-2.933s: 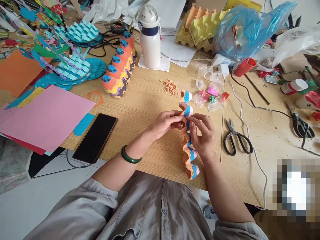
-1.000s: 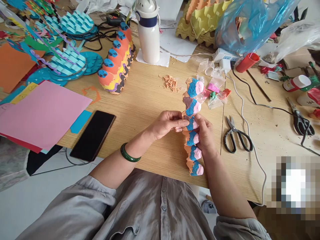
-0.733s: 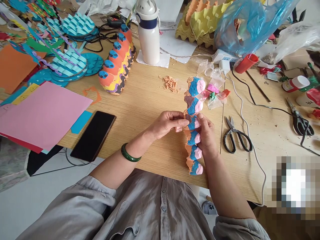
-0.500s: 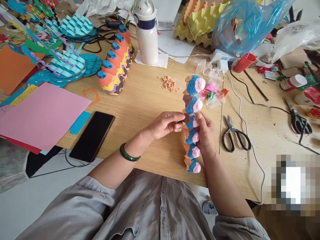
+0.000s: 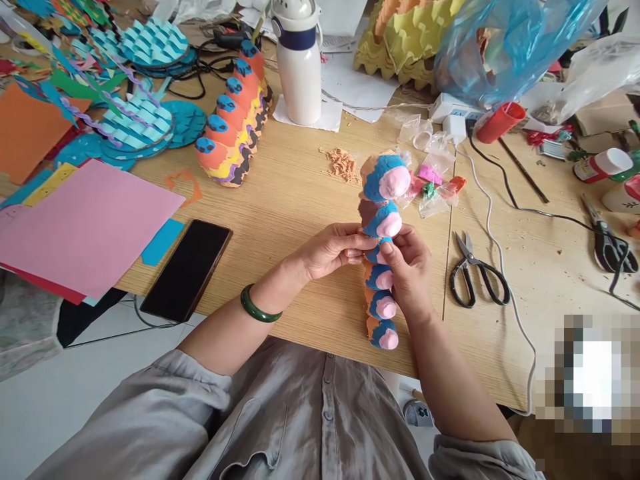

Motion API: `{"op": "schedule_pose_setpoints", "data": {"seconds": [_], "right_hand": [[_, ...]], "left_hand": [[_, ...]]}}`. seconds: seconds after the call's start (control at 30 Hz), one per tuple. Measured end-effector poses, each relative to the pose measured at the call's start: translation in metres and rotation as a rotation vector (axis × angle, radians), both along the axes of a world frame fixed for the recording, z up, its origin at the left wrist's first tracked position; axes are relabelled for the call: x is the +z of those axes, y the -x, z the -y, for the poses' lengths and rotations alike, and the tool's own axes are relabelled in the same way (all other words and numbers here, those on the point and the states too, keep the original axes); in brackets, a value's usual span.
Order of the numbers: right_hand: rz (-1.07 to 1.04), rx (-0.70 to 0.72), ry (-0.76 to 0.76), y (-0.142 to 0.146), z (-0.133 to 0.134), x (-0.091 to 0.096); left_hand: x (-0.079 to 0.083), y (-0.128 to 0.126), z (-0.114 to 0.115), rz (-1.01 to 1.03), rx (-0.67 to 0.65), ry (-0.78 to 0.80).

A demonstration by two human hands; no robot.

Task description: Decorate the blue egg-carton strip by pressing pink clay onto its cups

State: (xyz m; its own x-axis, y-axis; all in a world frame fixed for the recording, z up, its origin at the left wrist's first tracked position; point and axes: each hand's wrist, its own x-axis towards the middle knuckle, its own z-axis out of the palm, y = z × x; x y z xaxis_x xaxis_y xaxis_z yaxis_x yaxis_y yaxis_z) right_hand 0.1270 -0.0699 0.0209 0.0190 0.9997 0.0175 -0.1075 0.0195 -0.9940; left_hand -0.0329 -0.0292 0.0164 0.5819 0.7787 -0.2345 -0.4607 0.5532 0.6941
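Between my hands is an egg carton strip (image 5: 376, 220), a row of bumps with blue and pink clay over orange card. My left hand (image 5: 334, 250), a green bangle at its wrist, pinches the strip's left edge near the middle. From the other side my right hand (image 5: 413, 270) grips it, thumb on the front and fingers hidden behind. Beyond the strip lies a heap of orange shavings (image 5: 342, 164). Small plastic bags of coloured clay (image 5: 431, 175) rest to its right. A pair of scissors (image 5: 475, 270) with black handles lies right of my right hand.
A finished-looking orange caterpillar strip (image 5: 235, 117) and a white bottle (image 5: 299, 73) stand at the back. The phone (image 5: 187, 270) and pink paper (image 5: 95, 227) lie left. Yellow egg cartons (image 5: 415, 40), a blue bag (image 5: 510, 53) and a white cable (image 5: 493, 233) are on the right.
The strip's far end has tipped up towards me and slightly left, showing its top bumps larger. Both hands keep hold of it. The whole view has shifted a little.
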Motion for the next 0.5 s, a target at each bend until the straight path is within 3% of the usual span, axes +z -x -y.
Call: {"op": "schedule_pose_setpoints", "data": {"seconds": [0.17, 0.37, 0.5], "right_hand": [[-0.021, 0.021, -0.017, 0.0023, -0.0001, -0.0014], [-0.061, -0.054, 0.093, -0.0004, -0.0047, -0.0019], [-0.070, -0.066, 0.073, -0.0015, -0.0054, -0.0003]], "left_hand": [[0.0005, -0.0008, 0.0007, -0.004, -0.005, -0.017], [0.0069, -0.0002, 0.0023, 0.036, -0.047, 0.000], [0.0086, -0.0014, 0.0030, 0.022, -0.004, -0.028]]}}
